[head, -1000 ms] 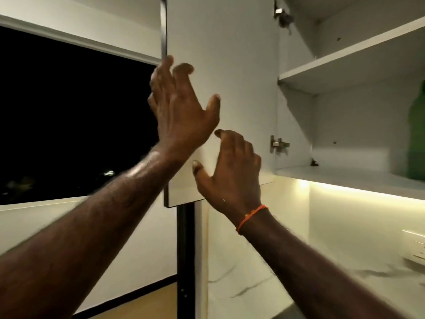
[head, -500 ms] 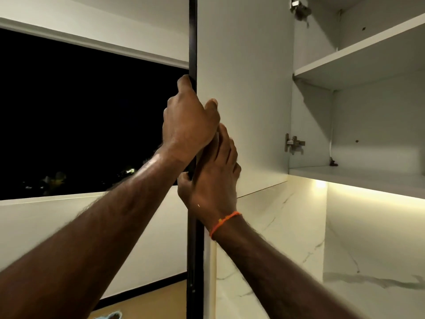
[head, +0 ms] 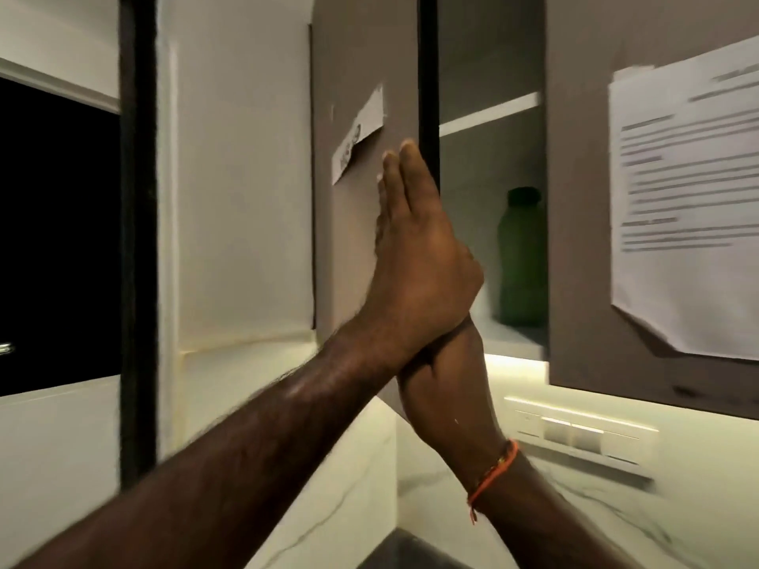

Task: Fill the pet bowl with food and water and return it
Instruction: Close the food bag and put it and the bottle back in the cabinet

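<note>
Head view: left hand (head: pixel 419 256) flat on cabinet door (head: pixel 357 240), half-hiding green bottle (head: pixel 521 256).

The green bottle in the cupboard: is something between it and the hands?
Yes. The cupboard door is partly closed; the left hand lies flat on its front and the right hand holds its lower edge. The green bottle shows only through the gap beside the door.
</note>
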